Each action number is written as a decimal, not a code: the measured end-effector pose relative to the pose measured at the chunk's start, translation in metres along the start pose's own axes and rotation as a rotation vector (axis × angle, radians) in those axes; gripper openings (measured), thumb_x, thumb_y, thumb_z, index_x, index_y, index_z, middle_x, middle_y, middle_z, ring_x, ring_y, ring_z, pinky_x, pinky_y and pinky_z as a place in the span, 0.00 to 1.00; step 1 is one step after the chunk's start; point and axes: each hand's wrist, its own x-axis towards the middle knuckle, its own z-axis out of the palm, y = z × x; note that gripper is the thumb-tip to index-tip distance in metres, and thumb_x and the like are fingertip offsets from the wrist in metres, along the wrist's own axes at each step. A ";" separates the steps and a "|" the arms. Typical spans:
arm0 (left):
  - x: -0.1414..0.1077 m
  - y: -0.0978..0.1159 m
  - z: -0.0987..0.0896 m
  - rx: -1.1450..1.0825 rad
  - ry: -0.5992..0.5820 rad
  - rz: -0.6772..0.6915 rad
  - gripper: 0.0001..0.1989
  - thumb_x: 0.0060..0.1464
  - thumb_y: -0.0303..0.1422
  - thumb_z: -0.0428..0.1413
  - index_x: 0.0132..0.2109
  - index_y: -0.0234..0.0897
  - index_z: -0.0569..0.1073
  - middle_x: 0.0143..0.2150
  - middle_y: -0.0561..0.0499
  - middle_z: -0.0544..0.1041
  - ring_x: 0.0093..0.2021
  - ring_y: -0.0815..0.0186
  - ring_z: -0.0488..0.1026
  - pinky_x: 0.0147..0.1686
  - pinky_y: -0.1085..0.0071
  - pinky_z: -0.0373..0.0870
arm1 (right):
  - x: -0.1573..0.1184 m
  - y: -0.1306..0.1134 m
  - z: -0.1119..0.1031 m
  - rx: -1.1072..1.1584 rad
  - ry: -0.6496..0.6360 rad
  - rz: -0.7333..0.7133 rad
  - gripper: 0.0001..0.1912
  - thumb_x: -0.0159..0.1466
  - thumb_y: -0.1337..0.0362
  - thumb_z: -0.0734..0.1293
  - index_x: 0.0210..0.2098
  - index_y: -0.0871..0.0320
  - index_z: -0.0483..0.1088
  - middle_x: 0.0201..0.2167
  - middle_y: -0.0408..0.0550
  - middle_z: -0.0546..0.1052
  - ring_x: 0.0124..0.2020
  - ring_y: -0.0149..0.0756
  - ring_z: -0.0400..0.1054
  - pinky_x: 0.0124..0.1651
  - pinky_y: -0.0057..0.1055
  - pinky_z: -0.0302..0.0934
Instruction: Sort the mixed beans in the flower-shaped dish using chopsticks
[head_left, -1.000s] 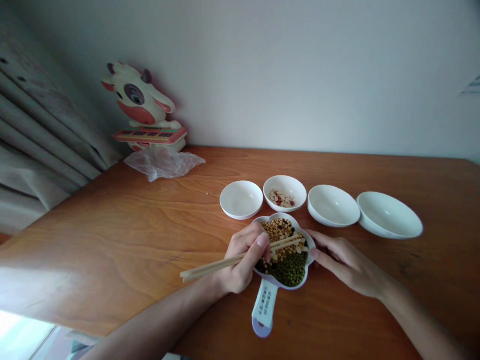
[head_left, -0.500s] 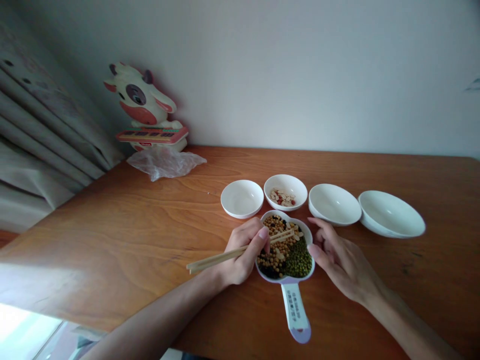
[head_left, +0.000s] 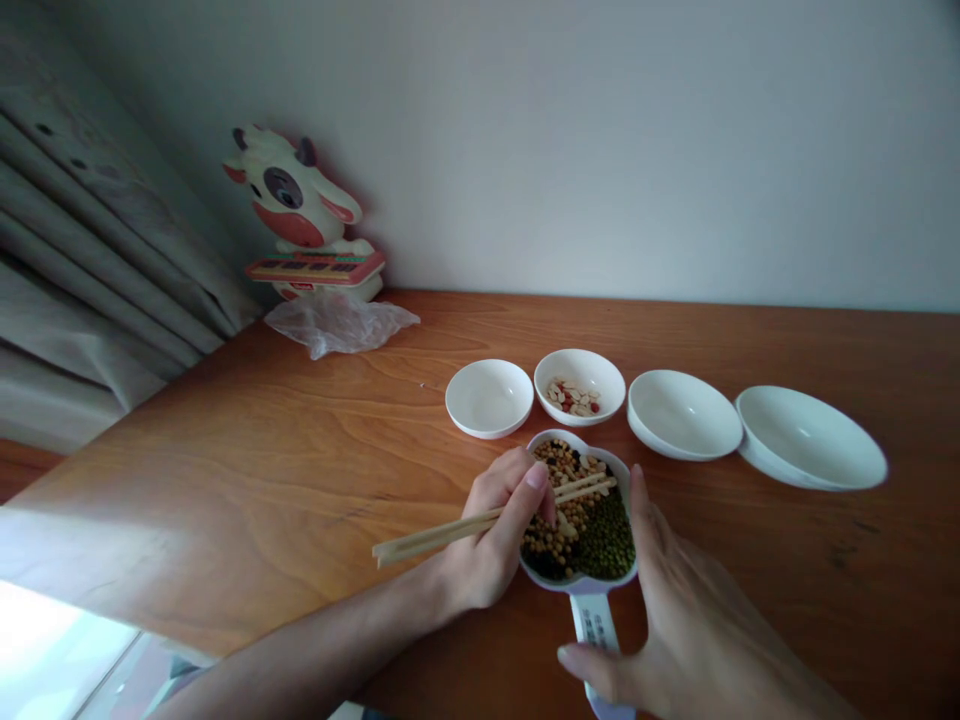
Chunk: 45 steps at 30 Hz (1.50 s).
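Wood tbl (head_left: 315, 450): pan hndl (head_left: 594, 622) partly hidden behind R hand (head_left: 694, 625).

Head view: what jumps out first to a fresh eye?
The cow-shaped toy keyboard against the wall, back left. Then the handled dish of green beans and mixed beans in front, with chopsticks in the left hand over it.

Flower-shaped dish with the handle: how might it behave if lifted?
The dish looks like rigid plastic, so it should hardly flex. The beans in its lobed head probably make it front-heavy when lifted by the handle. They look loose and rounded, so a tilt could send some rolling out.
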 end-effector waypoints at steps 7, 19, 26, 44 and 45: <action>0.001 0.006 -0.011 0.033 -0.122 0.079 0.26 0.82 0.40 0.45 0.33 0.36 0.72 0.36 0.49 0.73 0.38 0.64 0.70 0.43 0.67 0.66 | 0.018 0.002 -0.030 0.170 0.020 0.035 0.56 0.59 0.65 0.71 0.81 0.59 0.44 0.60 0.66 0.80 0.48 0.56 0.83 0.51 0.51 0.79; 0.024 0.012 -0.056 0.270 -0.345 0.120 0.25 0.82 0.44 0.43 0.38 0.36 0.72 0.37 0.49 0.73 0.38 0.64 0.70 0.43 0.66 0.67 | 0.044 0.042 -0.052 -0.425 -0.042 -0.148 0.18 0.62 0.76 0.62 0.48 0.56 0.72 0.48 0.55 0.82 0.41 0.49 0.81 0.33 0.37 0.63; 0.027 0.007 -0.054 0.256 -0.505 0.215 0.23 0.82 0.41 0.41 0.38 0.37 0.70 0.36 0.49 0.75 0.37 0.64 0.71 0.41 0.67 0.67 | 0.048 0.045 -0.056 -0.389 -0.085 -0.147 0.06 0.60 0.71 0.68 0.36 0.54 0.71 0.34 0.48 0.85 0.33 0.48 0.80 0.33 0.37 0.53; 0.025 0.020 -0.052 0.192 -0.565 0.009 0.24 0.81 0.43 0.46 0.35 0.36 0.69 0.32 0.52 0.70 0.32 0.67 0.67 0.35 0.70 0.63 | 0.055 0.049 -0.055 -0.348 -0.071 -0.164 0.08 0.60 0.73 0.66 0.33 0.54 0.74 0.32 0.47 0.87 0.33 0.45 0.81 0.34 0.35 0.53; 0.023 0.018 -0.049 0.192 -0.524 0.033 0.24 0.81 0.42 0.45 0.35 0.36 0.68 0.32 0.52 0.71 0.33 0.67 0.67 0.35 0.69 0.63 | 0.055 0.048 -0.055 -0.360 -0.074 -0.159 0.08 0.60 0.73 0.66 0.34 0.54 0.75 0.33 0.47 0.87 0.33 0.45 0.82 0.33 0.35 0.54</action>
